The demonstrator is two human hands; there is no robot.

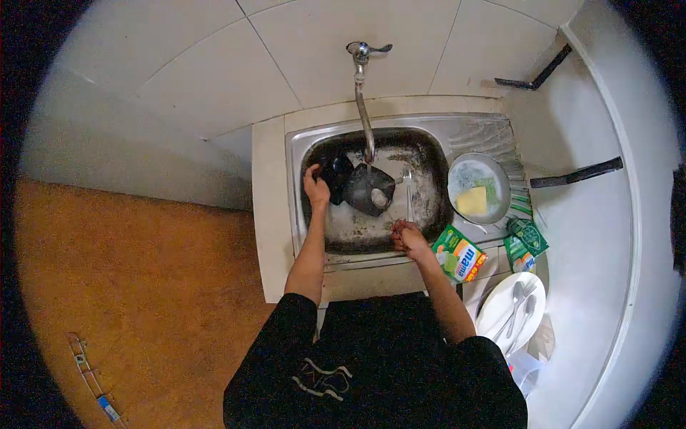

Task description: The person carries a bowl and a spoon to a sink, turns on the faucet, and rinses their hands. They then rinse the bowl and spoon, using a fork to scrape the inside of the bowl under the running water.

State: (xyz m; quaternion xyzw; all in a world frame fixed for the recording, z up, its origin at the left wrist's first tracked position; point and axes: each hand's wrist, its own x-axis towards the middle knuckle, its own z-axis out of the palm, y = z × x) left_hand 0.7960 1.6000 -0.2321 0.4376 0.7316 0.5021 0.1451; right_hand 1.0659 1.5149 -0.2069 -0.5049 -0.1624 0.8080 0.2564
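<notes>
My left hand (pixel 316 187) is at the left side of the sink, fingers closed on the edge of a glossy black dish (pixel 337 170). Beside it, under the faucet (pixel 365 118), lies a second dark angular dish (pixel 369 189) with a pale round patch on it. My right hand (pixel 410 239) hovers over the sink's front edge, its fingers loosely bent and apart, with nothing visible in them. Just beyond those fingers a fork (pixel 409 193) lies on the sink floor, its handle pointing towards me.
A soapy round pan (pixel 464 171) with a yellow-green sponge (pixel 471 201) sits on the drainboard (pixel 477 134). Green mama packets (pixel 459 255) lie nearby. At the lower right is a white plate (pixel 493 314) with spoons and a fork. A wall (pixel 593 243) bounds the right side.
</notes>
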